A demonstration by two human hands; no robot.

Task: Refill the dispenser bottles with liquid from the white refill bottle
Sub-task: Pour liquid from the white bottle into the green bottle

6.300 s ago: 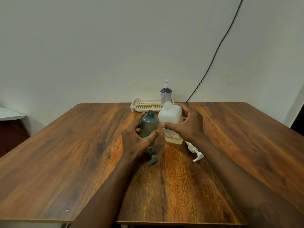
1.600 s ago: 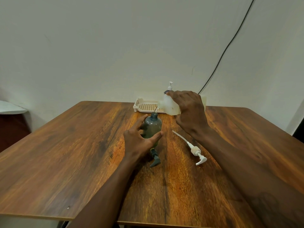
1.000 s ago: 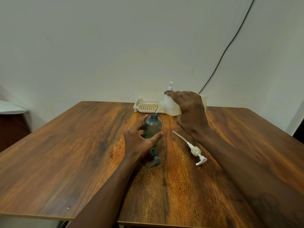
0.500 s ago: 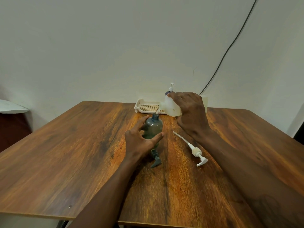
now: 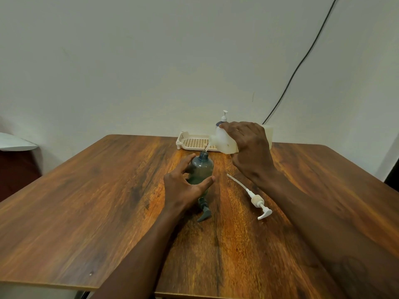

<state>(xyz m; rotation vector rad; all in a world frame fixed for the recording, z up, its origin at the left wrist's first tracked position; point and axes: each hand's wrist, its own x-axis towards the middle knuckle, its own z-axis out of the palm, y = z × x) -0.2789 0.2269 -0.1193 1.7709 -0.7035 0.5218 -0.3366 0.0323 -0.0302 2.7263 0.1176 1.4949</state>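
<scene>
**Refill bottle tipped over open dispenser**

Nearest on the streaked wooden table point(image 5: 108, 212) lie a dark pump head point(image 5: 203, 213) and a white pump point(image 5: 259, 203) with a slim tube. Behind them the left hand point(image 5: 185, 187) curls around the round, smoky dispenser bottle point(image 5: 202, 169), which stands upright and uncapped. The right hand point(image 5: 251, 149) grips the blocky white refill bottle point(image 5: 224, 141), held level with its spout pointing left over that mouth. A perforated cream tray point(image 5: 193, 143) sits beyond.

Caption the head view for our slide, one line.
Left hand grips grey dispenser bottle; right hand tilts white refill bottle over it.
</scene>
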